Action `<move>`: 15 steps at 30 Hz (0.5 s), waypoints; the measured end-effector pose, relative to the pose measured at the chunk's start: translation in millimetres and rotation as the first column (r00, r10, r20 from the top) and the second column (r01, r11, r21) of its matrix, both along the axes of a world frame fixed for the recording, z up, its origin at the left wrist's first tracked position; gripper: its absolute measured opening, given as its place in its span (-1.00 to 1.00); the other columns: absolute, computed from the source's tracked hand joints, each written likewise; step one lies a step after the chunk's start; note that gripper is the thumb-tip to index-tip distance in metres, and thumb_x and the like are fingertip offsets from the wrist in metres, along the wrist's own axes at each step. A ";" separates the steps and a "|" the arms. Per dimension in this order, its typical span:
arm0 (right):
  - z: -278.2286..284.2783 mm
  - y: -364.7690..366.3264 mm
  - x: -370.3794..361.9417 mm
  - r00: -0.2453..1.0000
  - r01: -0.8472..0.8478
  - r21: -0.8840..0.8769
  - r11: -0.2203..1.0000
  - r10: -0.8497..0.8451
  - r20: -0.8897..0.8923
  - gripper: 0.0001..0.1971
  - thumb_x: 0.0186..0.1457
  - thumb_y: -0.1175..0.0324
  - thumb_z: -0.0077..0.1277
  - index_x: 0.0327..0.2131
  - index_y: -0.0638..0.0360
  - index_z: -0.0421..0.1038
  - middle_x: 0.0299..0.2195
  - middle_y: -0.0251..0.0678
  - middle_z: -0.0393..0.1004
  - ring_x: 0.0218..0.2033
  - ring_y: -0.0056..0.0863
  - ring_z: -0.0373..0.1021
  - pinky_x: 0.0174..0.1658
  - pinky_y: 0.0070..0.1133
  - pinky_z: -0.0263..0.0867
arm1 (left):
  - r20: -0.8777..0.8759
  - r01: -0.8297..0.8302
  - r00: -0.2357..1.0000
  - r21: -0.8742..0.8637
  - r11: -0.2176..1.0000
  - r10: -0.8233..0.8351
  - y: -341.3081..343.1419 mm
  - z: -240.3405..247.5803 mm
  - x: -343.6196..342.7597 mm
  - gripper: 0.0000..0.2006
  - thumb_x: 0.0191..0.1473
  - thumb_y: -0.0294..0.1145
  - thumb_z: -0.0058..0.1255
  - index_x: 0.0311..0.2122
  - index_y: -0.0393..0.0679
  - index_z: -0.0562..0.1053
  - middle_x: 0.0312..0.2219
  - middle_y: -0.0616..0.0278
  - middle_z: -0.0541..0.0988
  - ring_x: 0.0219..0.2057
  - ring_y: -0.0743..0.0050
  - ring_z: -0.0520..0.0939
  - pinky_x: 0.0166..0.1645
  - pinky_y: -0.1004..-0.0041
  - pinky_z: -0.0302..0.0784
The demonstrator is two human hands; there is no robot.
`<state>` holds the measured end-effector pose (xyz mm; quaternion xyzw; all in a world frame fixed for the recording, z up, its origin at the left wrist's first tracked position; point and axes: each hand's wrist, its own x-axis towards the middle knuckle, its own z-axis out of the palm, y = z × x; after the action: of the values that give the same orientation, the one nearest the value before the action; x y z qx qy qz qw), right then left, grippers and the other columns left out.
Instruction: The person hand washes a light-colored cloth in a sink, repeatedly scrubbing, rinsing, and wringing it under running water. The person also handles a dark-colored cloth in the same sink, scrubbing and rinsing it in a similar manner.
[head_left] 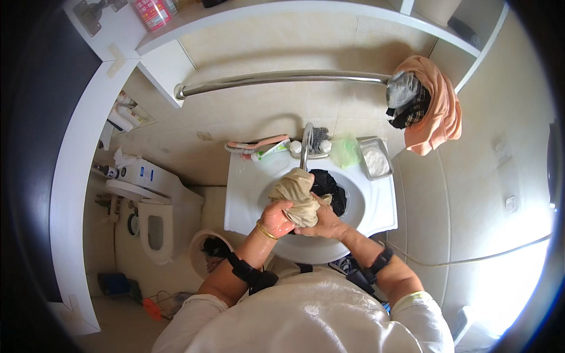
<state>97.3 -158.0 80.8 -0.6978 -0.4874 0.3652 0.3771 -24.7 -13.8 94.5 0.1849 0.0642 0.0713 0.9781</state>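
Observation:
Over a white washbasin (pixel 376 206), both my hands grip a wet beige cloth (pixel 297 194). My left hand (pixel 275 219) clutches its lower left part, and a gold bangle circles that wrist. My right hand (pixel 322 223) presses the cloth from the right. The cloth's top reaches up under the chrome tap (pixel 305 144). A black garment (pixel 331 188) lies in the bowl just behind the cloth.
On the basin's back rim lie a pink brush (pixel 256 145), a green mesh scrubber (pixel 344 150) and a metal tray of white powder (pixel 375 159). A steel rail (pixel 276 79) crosses the wall, with orange and grey cloths (pixel 432 106) hung at its right. A toilet (pixel 154 226) stands to the left.

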 end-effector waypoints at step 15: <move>81.2 -16.1 13.9 0.755 -0.051 0.189 0.981 0.162 -0.635 -0.54 -0.16 0.74 -0.05 -0.09 0.25 0.33 -0.23 -0.42 0.41 -0.18 -0.68 0.29 -0.10 -0.69 0.21 | -0.107 -0.225 0.973 -0.205 0.953 0.206 -17.6 -91.0 -3.5 -0.15 -0.13 0.51 -0.37 0.04 -0.05 0.27 -0.02 0.21 0.39 0.00 0.21 0.39 0.08 0.15 0.31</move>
<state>111.2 -174.1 162.0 -0.4672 -0.3938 0.5641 0.5554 -28.2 -31.4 3.5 0.0722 0.1325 0.1623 0.9751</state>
